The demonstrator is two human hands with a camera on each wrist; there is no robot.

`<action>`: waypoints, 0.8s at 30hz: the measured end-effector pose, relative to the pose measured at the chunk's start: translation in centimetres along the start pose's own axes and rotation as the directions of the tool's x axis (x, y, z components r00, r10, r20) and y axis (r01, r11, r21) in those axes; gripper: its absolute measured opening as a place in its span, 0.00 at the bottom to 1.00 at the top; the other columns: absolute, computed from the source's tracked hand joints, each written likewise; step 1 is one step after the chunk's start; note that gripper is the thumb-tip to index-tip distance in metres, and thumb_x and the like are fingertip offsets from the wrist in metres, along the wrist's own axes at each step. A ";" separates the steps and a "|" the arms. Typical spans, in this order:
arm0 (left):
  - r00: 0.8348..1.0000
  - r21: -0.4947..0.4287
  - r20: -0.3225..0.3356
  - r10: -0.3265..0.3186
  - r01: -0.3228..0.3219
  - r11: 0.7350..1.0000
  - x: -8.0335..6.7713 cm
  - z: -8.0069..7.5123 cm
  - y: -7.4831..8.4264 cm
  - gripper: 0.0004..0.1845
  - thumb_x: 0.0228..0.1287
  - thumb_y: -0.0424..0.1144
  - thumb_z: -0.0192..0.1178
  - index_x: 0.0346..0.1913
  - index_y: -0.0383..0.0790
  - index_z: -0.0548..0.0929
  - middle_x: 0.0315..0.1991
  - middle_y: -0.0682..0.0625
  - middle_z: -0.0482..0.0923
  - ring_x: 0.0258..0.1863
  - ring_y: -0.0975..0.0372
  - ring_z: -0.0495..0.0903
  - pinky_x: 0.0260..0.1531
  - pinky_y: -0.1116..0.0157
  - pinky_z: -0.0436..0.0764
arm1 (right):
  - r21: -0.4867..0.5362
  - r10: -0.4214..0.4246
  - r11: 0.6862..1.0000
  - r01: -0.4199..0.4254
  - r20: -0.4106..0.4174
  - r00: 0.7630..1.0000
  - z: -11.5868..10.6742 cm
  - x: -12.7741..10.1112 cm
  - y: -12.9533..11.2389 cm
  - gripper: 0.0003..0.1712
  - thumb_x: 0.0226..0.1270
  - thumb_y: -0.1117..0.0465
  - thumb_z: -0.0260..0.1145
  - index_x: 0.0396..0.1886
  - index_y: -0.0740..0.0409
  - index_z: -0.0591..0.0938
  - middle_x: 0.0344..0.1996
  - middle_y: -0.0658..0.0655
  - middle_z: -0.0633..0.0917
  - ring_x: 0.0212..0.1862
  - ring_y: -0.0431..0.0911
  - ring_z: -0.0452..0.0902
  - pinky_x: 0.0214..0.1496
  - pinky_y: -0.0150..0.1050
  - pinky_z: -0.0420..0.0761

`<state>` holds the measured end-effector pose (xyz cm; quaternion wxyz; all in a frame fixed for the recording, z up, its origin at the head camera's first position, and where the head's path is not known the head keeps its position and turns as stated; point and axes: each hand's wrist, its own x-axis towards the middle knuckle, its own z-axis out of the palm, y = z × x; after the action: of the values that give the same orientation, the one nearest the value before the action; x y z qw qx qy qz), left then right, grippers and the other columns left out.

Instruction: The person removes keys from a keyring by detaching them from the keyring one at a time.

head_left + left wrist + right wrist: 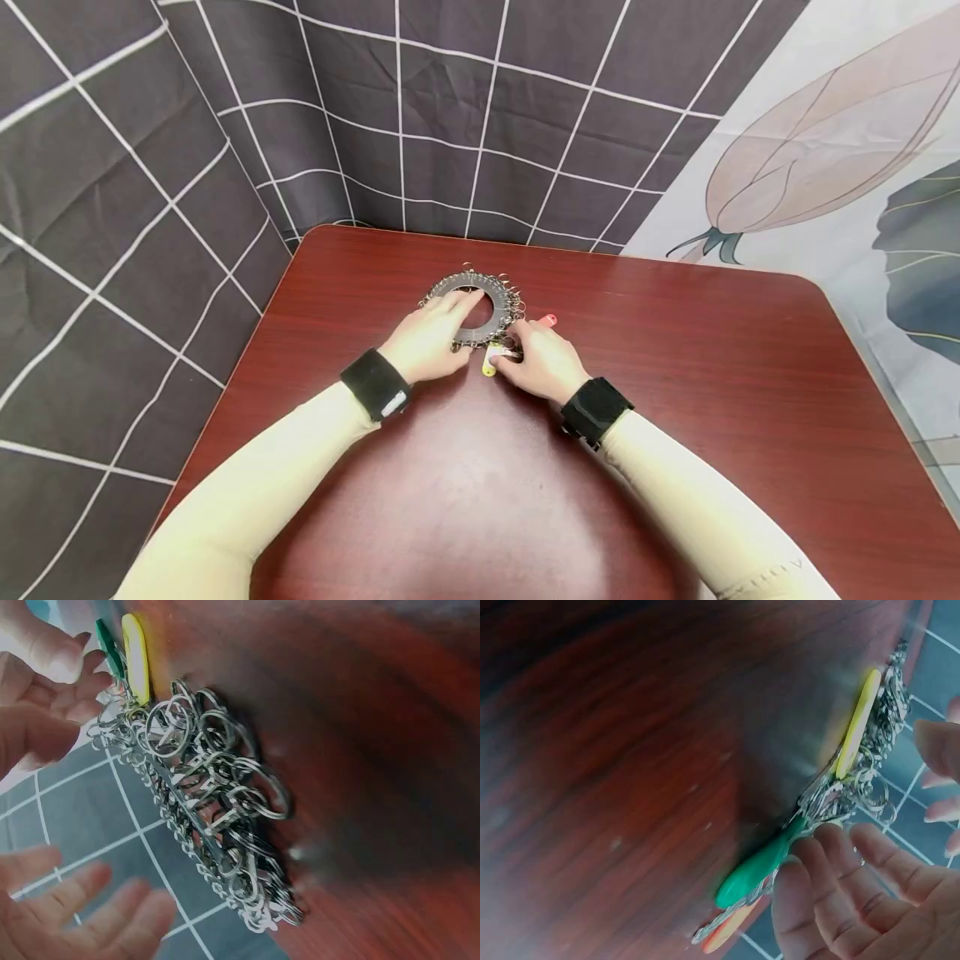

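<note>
Resting flat on the dark metal disc (480,310), our left hand (431,337) has straight, relaxed fingers lying across the disc's near-left part. The disc sits on the red table (675,400), toward its far edge, hung all round with small metal rings (225,802). Our right hand (542,360) works at the near-right rim, fingertips on the rings beside the yellow tag (490,362); a green tag (759,864) and a red tag (548,320) lie close. We judge a tug could drag the disc or tangle neighbouring rings, since only a flat palm steadies it.

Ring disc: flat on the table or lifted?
Flat. The ring disc lies on the table; left hand rests on it.
</note>
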<state>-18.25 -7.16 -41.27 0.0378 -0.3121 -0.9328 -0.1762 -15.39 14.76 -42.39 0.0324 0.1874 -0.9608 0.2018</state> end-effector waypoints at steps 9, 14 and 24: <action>0.988 0.026 0.109 0.105 -0.109 0.994 3.1 0.3 0.8 0.25 0.60 0.36 0.60 0.62 0.42 0.75 0.50 0.48 0.76 0.51 0.57 0.77 0.50 0.58 0.77 | -0.125 0.117 0.985 -0.116 -0.001 0.993 0.5 0.5 -1.3 0.27 0.50 0.37 0.72 0.24 0.55 0.75 0.25 0.54 0.75 0.28 0.50 0.74 0.29 0.48 0.76; 0.982 0.048 0.151 0.114 -0.122 0.991 4.0 0.4 1.3 0.19 0.65 0.37 0.58 0.59 0.47 0.79 0.47 0.51 0.78 0.49 0.59 0.78 0.48 0.58 0.78 | -0.146 0.154 0.978 -0.152 0.005 0.988 0.9 0.7 -1.7 0.31 0.51 0.36 0.71 0.32 0.62 0.80 0.32 0.60 0.79 0.33 0.54 0.78 0.34 0.51 0.79; 0.978 0.074 0.170 0.119 -0.133 0.988 4.5 0.6 1.8 0.12 0.64 0.37 0.57 0.47 0.52 0.84 0.43 0.55 0.79 0.44 0.59 0.80 0.40 0.58 0.79 | -0.117 0.198 0.975 -0.189 0.078 0.977 0.4 1.4 -1.7 0.20 0.53 0.48 0.70 0.15 0.54 0.74 0.24 0.57 0.79 0.26 0.52 0.77 0.27 0.50 0.77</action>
<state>-20.77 -3.04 -40.42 -0.0153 -0.3822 -0.9177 -0.1070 -16.01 12.65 -41.94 -0.0200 0.0996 -0.9845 0.1428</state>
